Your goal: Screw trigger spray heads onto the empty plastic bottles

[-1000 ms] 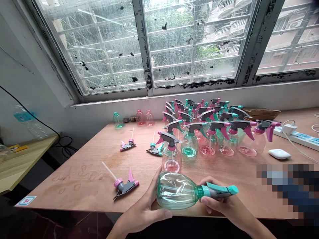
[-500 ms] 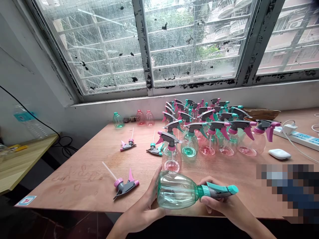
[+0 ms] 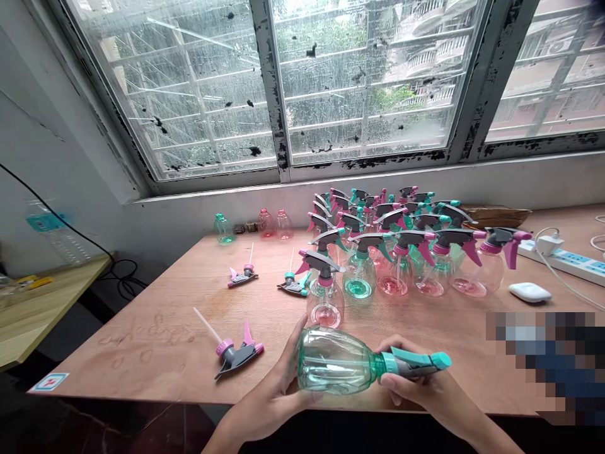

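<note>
A clear green spray bottle (image 3: 336, 360) lies sideways in both my hands above the table's front edge. Its base rests against my left hand (image 3: 278, 384), whose fingers wrap round the body from below and behind. At the neck, my right hand (image 3: 411, 372) grips the teal collar and the grey and teal trigger sprayer (image 3: 418, 362). The dip tube shows faintly inside the bottle. A loose grey and pink sprayer head (image 3: 236, 355) lies on the table to the left of my left hand. Just behind the held bottle stands a pink spray bottle (image 3: 326, 302).
Several assembled spray bottles (image 3: 397, 274) stand grouped at the back right. Two more sprayer heads, one pink (image 3: 244, 275) and one teal (image 3: 293, 285), lie left of them. Capless bottles (image 3: 224, 228) stand by the wall. A white case (image 3: 530, 292) and power strip (image 3: 581, 263) are at right.
The green bottle has shifted very slightly to the left. Both hands keep nearly the same grip, and the other things have not moved.
</note>
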A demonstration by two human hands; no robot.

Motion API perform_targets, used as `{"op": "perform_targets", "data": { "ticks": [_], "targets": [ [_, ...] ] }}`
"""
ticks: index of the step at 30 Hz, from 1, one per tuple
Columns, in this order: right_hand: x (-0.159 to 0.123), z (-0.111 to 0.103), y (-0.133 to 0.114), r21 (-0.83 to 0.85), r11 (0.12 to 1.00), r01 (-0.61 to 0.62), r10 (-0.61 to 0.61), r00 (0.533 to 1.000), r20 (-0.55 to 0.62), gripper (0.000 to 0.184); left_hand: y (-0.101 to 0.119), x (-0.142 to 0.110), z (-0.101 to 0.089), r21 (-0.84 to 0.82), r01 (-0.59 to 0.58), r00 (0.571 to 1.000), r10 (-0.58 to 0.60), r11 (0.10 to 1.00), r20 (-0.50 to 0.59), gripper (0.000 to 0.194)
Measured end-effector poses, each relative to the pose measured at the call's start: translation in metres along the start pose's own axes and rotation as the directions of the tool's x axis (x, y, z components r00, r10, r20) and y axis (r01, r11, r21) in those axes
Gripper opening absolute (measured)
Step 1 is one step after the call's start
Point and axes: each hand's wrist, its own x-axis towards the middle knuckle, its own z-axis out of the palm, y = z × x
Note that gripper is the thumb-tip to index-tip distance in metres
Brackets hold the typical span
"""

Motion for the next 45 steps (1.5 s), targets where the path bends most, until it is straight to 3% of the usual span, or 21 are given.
{"op": "perform_targets", "data": {
  "ticks": [5, 17, 23, 34, 45],
  "targets": [
    [-0.0003, -0.0004, 0.0000, 0.002, 1.000, -0.005, 0.005, 1.000, 0.009, 0.026, -0.0007, 0.0003, -0.0006, -0.052, 0.014, 0.999, -0.012, 0.999, 0.037, 0.111],
    [-0.0006, 0.0000, -0.0023, 0.022, 0.999, -0.026, 0.026, 1.000, 0.006, 0.027, 0.0025, -0.0002, 0.0024, 0.011, -0.002, 1.000, 0.002, 1.000, 0.020, 0.100],
    [0.0004, 0.0024, -0.0008, 0.009, 1.000, -0.012, 0.012, 1.000, -0.018, 0.029, -0.0014, 0.0011, 0.0002, -0.020, 0.018, 0.999, -0.017, 1.000, 0.048, 0.115],
    [0.0003, 0.0031, -0.0027, 0.002, 1.000, -0.024, 0.024, 0.999, -0.036, 0.029, -0.0026, -0.0008, 0.0001, -0.027, -0.013, 0.999, 0.015, 1.000, 0.038, 0.099],
    [0.0003, 0.0045, -0.0021, 0.000, 1.000, -0.020, 0.020, 0.998, -0.058, 0.034, -0.0012, 0.0008, -0.0003, -0.010, 0.027, 0.999, -0.027, 1.000, 0.036, 0.104]
  ]
}}
